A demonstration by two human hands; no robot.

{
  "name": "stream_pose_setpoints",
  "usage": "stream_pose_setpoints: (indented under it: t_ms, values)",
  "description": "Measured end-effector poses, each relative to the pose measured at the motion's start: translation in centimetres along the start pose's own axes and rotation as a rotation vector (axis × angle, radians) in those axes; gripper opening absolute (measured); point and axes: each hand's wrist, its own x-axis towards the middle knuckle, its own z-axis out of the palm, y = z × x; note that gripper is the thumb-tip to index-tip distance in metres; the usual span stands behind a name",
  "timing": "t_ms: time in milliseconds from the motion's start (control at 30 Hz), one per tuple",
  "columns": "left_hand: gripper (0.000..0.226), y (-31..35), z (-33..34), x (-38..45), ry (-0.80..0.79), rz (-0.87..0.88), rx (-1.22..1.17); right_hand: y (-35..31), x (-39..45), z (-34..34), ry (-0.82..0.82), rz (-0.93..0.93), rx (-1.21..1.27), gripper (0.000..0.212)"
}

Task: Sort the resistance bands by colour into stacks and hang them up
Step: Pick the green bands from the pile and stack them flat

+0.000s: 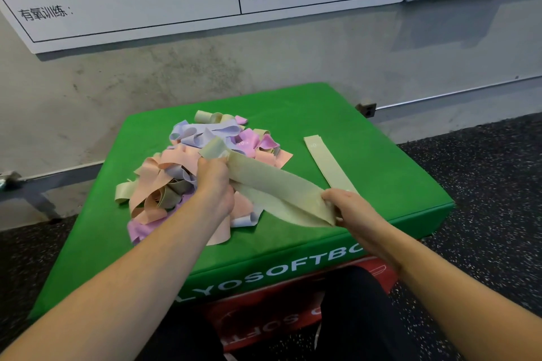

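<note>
While our left hand (215, 182) is hiding part of the pile (187, 173), both hands are gripping a green band (272, 184); our right hand (349, 208) is covering the near end of the flat band (328, 164).

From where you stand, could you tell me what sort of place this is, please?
Probably a gym or fitness studio. A pile of resistance bands lies on a green soft plyo box, a whiteboard with handwritten workout notes hangs on the wall, and the floor is speckled black rubber.
</note>
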Motion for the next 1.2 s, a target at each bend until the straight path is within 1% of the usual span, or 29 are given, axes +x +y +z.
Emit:
stream_pose_setpoints:
  t_ms: [67, 100, 167, 233, 267, 300, 400, 467, 500, 533, 567, 600, 667, 700, 733, 767, 833, 900, 933, 1000, 1067, 1133, 1200]
  values:
    - [0.033, 0.4, -0.3, 0.0, -0.005, -0.002, 0.018, 0.2, -0.1, -0.5, -0.031, -0.002, 0.072, 0.018]
    - [0.033, 0.4, -0.3, 0.2, -0.009, -0.005, 0.023, 0.2, -0.2, -0.8, -0.027, -0.013, 0.103, 0.02]
    - [0.035, 0.3, -0.2, 0.1, -0.01, -0.014, 0.031, 0.5, 0.0, -1.2, -0.016, -0.052, 0.061, 0.018]
    - [0.039, 0.1, 0.1, 0.3, -0.025, -0.026, 0.059, 0.8, -0.1, -1.6, -0.038, -0.106, -0.107, 0.013]
    - [0.042, 0.1, 0.2, 0.5, -0.024, -0.031, 0.07, 0.9, -0.2, -1.8, -0.075, -0.129, -0.203, 0.015]
    - [0.044, 0.1, 0.4, 0.7, -0.016, -0.037, 0.075, 0.9, -0.5, -2.0, -0.118, -0.157, -0.282, 0.02]
    - [0.05, 0.2, 0.7, 1.7, 0.064, -0.018, 0.104, 0.9, -1.1, -2.8, -0.207, -0.317, -0.497, 0.045]
    - [0.059, 0.1, 1.1, 2.0, 0.102, -0.018, 0.127, 0.6, -1.2, -3.1, -0.277, -0.365, -0.672, 0.054]
    - [0.06, 0.0, 1.5, 1.8, 0.116, -0.008, 0.144, 0.5, -1.0, -3.2, -0.312, -0.373, -0.77, 0.057]
    - [0.057, 0.0, 1.9, 1.5, 0.125, -0.005, 0.164, 0.5, -0.8, -3.2, -0.327, -0.373, -0.856, 0.058]
    - [0.056, 0.0, 2.3, 1.1, 0.125, -0.005, 0.185, 0.6, -0.6, -3.2, -0.302, -0.378, -0.907, 0.056]
    - [0.06, -0.2, 2.6, 1.1, 0.117, -0.004, 0.219, 0.7, -0.4, -3.2, -0.239, -0.395, -0.916, 0.05]
    - [0.077, -0.5, 3.2, 1.5, 0.082, -0.004, 0.255, 1.0, 0.1, -3.6, -0.08, -0.472, -0.806, 0.04]
    - [0.085, -0.8, 3.3, 2.3, 0.082, 0.007, 0.261, 1.2, 0.4, -4.0, -0.034, -0.507, -0.721, 0.039]
    - [0.087, -1.2, 3.4, 3.2, 0.084, 0.017, 0.268, 1.3, 0.6, -4.4, -0.017, -0.518, -0.634, 0.04]
    - [0.081, -1.5, 3.6, 3.9, 0.083, 0.013, 0.27, 1.4, 0.7, -4.8, -0.015, -0.512, -0.561, 0.04]
    - [0.058, -1.4, 4.2, 3.6, 0.07, -0.015, 0.233, 1.7, 0.8, -5.4, -0.013, -0.502, -0.473, 0.036]
    - [0.033, -1.4, 5.1, 3.0, 0.039, -0.045, 0.157, 2.0, 1.0, -5.9, 0.012, -0.518, -0.459, 0.029]
    - [0.026, -1.5, 5.5, 2.8, 0.006, -0.067, 0.125, 2.1, 1.0, -6.2, 0.028, -0.525, -0.461, 0.025]
    - [0.022, -2.1, 6.3, 3.0, -0.05, -0.102, 0.095, 2.1, 1.1, -6.8, 0.039, -0.476, -0.38, 0.022]
    - [0.022, -2.8, 7.2, 3.3, -0.098, -0.111, 0.113, 2.0, 1.1, -7.4, 0.018, -0.391, -0.263, 0.026]
    - [0.022, -3.1, 8.0, 4.1, -0.124, -0.103, 0.153, 2.2, 1.5, -8.1, 0.032, -0.371, -0.247, 0.029]
    - [0.016, -3.6, 9.1, 5.8, -0.161, -0.105, 0.178, 2.8, 2.3, -9.0, 0.059, -0.332, -0.224, 0.022]
